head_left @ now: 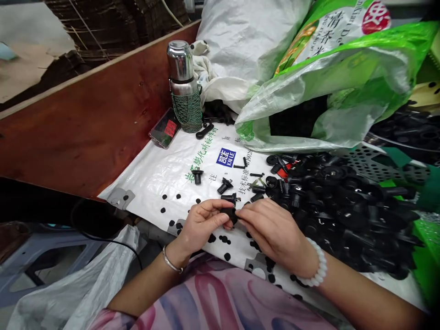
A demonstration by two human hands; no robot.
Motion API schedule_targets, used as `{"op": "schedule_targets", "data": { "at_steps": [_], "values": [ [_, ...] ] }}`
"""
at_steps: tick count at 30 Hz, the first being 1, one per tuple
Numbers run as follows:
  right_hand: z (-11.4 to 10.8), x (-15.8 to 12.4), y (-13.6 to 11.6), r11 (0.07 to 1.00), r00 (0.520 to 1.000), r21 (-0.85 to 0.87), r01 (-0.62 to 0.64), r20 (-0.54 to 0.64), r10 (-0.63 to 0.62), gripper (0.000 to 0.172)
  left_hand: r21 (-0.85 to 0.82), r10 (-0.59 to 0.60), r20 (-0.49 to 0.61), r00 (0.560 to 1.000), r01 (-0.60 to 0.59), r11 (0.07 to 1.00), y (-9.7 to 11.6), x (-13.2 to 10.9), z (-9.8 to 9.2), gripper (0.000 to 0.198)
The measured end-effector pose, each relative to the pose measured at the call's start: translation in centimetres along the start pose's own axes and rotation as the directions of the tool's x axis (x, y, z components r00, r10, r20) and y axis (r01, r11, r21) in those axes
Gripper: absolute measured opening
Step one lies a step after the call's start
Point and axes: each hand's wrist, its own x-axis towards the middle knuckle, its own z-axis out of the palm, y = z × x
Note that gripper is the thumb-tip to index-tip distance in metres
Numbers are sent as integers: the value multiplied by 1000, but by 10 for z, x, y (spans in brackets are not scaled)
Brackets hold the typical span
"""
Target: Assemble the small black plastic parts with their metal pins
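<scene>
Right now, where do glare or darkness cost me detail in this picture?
Head view: bright glare on the metal thermos cap; same head view: the pile of black plastic parts looks dark, pieces running together; head view again: the black piece in the left hand shows little detail.

A part (231, 215) is held between the left hand (206, 222) and the right hand (277, 233), over the near side of a sheet (154, 169). Loose parts (225, 186) are scattered just beyond; to the right, a pile (343, 224) is heaped. Behind the pile a bag (295, 98) is set — with a sack (247, 50) to its left. Farther left, a flask (186, 103) is stood on the sheet, a phone (164, 129) placed beside it — both flanked by a board (103, 114).
</scene>
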Motion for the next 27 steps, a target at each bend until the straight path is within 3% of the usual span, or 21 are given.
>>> {"op": "schedule_targets", "data": {
  "at_steps": [3, 6, 10, 17, 22, 27],
  "values": [
    [-1, -6, 5, 980, 984, -83, 180, 8, -180, 21, -72, -36, 71, 997, 41, 997, -2, 0, 0, 23],
    [-1, -12, 10, 964, 973, -137, 227, -5, -229, 22, -129, -62, 135, 989, 79, 989, -5, 3, 1, 24],
    [-1, -17, 11, 974, 985, -149, 170, -7, -172, 22, -100, -48, 124, 991, 60, 993, -5, 4, 5, 24],
    [2, -20, 2, 990, 1000, -142, 18, 5, -18, 5, 211, 60, 32, 998, -65, 975, 1, -1, 11, 21],
    [1, -22, -3, 997, 998, -56, -57, -8, 57, 10, 428, 180, 96, 979, -204, 880, 2, -3, 10, 23],
    [3, -22, -7, 979, 984, 96, -181, 23, 179, 13, 533, 241, 177, 954, -299, 792, 4, -5, 9, 24]
  ]
}}
